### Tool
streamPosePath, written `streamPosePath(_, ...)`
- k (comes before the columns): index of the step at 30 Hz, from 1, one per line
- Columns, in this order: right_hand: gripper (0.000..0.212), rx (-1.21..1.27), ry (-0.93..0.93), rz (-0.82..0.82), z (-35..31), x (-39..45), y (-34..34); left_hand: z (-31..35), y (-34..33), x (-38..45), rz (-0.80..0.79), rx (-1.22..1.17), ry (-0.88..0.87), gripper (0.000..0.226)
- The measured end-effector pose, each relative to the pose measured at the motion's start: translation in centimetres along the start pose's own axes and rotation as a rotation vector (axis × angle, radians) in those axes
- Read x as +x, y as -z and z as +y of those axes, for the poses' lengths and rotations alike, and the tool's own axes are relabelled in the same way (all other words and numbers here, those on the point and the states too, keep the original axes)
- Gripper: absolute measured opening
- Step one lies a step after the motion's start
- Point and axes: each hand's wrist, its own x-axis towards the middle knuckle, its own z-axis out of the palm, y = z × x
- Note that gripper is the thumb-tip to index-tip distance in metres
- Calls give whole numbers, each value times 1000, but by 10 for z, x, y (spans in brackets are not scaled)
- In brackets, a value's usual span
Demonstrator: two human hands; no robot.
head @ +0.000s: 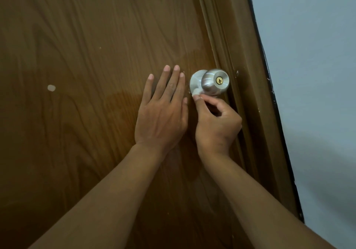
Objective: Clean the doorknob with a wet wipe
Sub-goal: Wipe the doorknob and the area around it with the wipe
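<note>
The left hand (162, 114) lies flat with straight fingers, the forearm extended — the right hand (216, 125) is curled, fingertips pinched together.

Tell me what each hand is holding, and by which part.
The right hand pinches a small bunched white wet wipe between fingertips and thumb, pressing it under the doorknob. The left hand holds nothing; it lies flat on the door.

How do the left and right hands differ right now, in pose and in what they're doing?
The left hand lies flat on the door, fingers straight, holding nothing; the right hand is curled, pinching a wet wipe. The left sits beside the doorknob; the right presses the wipe against its underside. Both are bare.
</note>
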Motion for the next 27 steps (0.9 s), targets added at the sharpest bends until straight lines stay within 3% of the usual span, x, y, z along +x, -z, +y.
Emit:
streamPosePath(5,9,96,-143,38,-4,0,-6,0,2,-3,53,-104,-138,47)
streamPosePath(8,8,109,-195,-31,-3,3,0,0,2,-6,94,-206,-231,40)
streamPosePath(13,13,-17,-217,-237,-15,11,21,-4,0,-3,133,-280,-192,28)
streamPosePath(19,13,-78,-10,-39,-37,21,47,17,4,10,157,-444,53,14)
streamPosePath(23,32,-111,52,-216,-49,38,40,20,4,19,117,-497,129,17)
streamPosePath(27,30,-91,29,-248,-43,47,41,30,6,11,79,-534,134,18)
